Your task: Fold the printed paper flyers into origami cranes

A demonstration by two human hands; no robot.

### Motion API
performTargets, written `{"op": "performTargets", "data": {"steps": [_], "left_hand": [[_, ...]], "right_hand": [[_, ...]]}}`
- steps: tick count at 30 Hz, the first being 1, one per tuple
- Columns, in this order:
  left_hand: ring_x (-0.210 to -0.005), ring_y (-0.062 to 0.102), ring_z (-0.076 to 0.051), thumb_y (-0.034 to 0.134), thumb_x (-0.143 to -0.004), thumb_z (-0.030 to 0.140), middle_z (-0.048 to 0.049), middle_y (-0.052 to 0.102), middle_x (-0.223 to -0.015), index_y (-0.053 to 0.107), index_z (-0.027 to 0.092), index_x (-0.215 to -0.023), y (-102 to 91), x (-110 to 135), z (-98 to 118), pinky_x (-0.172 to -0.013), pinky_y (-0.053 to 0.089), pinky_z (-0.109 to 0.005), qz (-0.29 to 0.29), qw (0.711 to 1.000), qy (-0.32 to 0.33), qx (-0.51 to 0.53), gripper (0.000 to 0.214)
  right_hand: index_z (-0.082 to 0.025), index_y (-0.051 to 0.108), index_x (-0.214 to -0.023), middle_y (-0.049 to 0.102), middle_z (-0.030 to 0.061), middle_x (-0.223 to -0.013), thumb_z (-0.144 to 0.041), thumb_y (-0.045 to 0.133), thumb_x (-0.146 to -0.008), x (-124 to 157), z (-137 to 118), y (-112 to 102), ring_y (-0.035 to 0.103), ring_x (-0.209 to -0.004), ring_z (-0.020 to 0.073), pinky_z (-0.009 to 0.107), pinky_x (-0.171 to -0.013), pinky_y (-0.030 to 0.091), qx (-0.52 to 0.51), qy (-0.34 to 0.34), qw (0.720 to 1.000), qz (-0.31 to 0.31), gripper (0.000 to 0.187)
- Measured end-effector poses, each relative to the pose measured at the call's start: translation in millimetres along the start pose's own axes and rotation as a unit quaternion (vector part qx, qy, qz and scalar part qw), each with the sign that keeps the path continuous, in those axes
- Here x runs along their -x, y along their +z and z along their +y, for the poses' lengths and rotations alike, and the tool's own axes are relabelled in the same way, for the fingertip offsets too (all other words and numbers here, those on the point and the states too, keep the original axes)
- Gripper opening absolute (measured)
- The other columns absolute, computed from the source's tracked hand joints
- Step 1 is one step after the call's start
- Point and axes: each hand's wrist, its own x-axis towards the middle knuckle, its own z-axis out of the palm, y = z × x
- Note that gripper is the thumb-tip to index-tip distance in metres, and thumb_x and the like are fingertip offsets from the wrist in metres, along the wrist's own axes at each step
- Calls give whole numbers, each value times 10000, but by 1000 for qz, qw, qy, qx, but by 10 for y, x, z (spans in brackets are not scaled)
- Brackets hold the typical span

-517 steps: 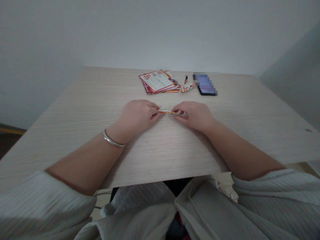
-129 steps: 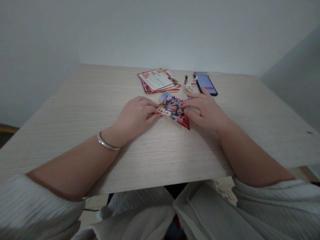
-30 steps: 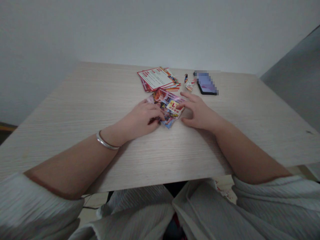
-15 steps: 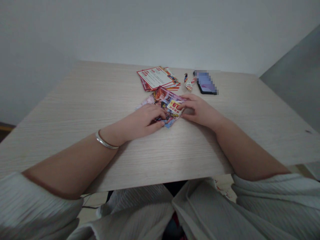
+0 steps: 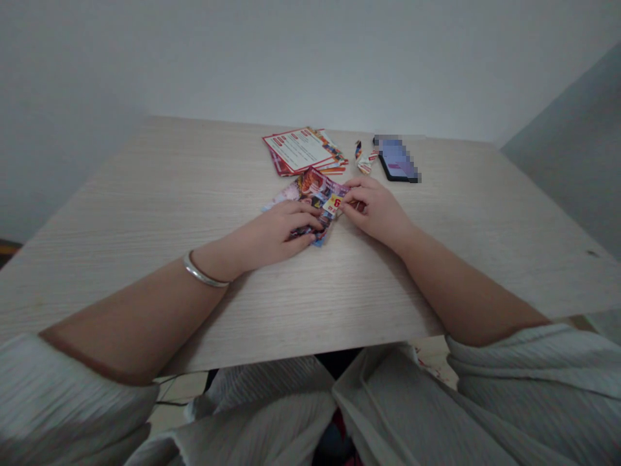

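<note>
A colourful printed leaflet (image 5: pixel 316 187) with a yellow price patch lies at a slant on the table in front of me. My left hand (image 5: pixel 279 234) rests on its left and lower part, fingers stretched over the paper and thumb apart from them. At the leaflet's right side, my right hand (image 5: pixel 373 210) pinches the edge between thumb and fingers, and the paper there bends inward. The fingers cover part of the yellow patch. How the paper lies beneath them is hidden.
Behind the leaflet lies a fanned stack of printed sheets (image 5: pixel 301 150). To its right are a small folded paper piece (image 5: pixel 363 158) and a dark-edged phone (image 5: pixel 398 160) with its screen lit. The pale wooden table (image 5: pixel 145 194) meets a wall at the back.
My right hand has shifted left, bringing the leaflet's right edge inward and covering more of the yellow patch. My left hand stays nearly in place on the paper.
</note>
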Motion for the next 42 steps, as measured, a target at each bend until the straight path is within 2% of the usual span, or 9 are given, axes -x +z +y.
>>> {"op": "performTargets", "data": {"steps": [6, 12, 15, 17, 20, 23, 29, 35, 42], "left_hand": [[-1212, 659, -258, 486, -1045, 298, -119, 725, -1274, 749, 179, -1169, -4, -3, -6, -1122, 507, -452, -2, 1000, -5, 5, 314], [-1306, 628, -282, 468, -1061, 347, -142, 726, -1314, 747, 158, -1263, 9, -9, 19, -1166, 483, -453, 5, 999, 9, -36, 392], [-1337, 611, -307, 435, -1081, 376, -158, 710, -1366, 734, 164, -1321, 21, 2, 47, -1176, 469, -494, -1, 997, 29, -67, 438], [-1331, 612, -310, 408, -1094, 386, -157, 707, -1375, 720, 170, -1350, 32, 13, 59, -1168, 468, -506, -9, 996, 38, -84, 457], [-1350, 598, -311, 409, -1098, 375, -139, 710, -1385, 693, 168, -1384, 50, 24, 62, -1187, 441, -516, -16, 994, 47, -99, 453], [-1373, 588, -310, 431, -1087, 361, -128, 693, -1426, 669, 164, -1404, 52, 17, 69, -1222, 405, -523, -19, 994, 43, -95, 442], [-1215, 668, -308, 544, -992, 300, -162, 701, -1327, 635, 133, -1372, 6, -18, 149, -1111, 517, -485, -20, 998, -45, -37, 426], [-1453, 492, -367, 644, -926, 288, -223, 523, -1551, 437, 113, -1542, 52, 11, 94, -1243, 404, -556, 37, 999, -32, -16, 673], [-1552, 317, -436, 787, -868, 515, -253, 312, -1657, 142, 162, -1695, 163, 75, -22, -1277, 314, -638, 121, 991, -39, -49, 1106]], "right_hand": [[-229, 692, -808, 731, 112, -1145, -277, 753, -859, -36, 20, 81, 677, -1087, 263, 439, -948, 575, -35, 70, 996, 44, 93], [-203, 704, -941, 757, 60, -942, -352, 766, -858, -41, 7, 120, 706, -820, 212, 409, -825, 601, -116, 183, 976, 37, 181], [-206, 708, -1074, 768, 73, -1065, -374, 775, -850, -36, 62, 157, 733, -882, 217, 420, -872, 622, -136, 191, 971, 42, 287], [-218, 676, -1219, 748, 96, -1206, -391, 779, -848, -38, 125, 189, 742, -1021, 240, 428, -940, 624, -151, 174, 972, 54, 423], [-234, 513, -1487, 685, 142, -1382, -433, 799, -837, -47, 210, 229, 726, -1167, 270, 431, -977, 630, -187, 158, 967, 65, 738], [-254, 434, -1569, 688, 151, -1396, -485, 805, -836, -53, 237, 234, 738, -1161, 296, 448, -932, 652, -199, 169, 963, 65, 854], [-219, 631, -1321, 792, 113, -1202, -339, 825, -825, -44, 105, 165, 783, -1054, 282, 492, -974, 637, -212, 193, 958, 24, 546], [-225, 646, -1136, 796, 90, -1130, -325, 820, -828, -48, 29, 173, 781, -1010, 257, 454, -947, 638, -174, 195, 964, 41, 367], [-237, 677, -995, 786, 14, -954, -234, 796, -805, -28, -138, 138, 743, -850, 209, 381, -842, 630, -156, 153, 976, 22, 224]]}}
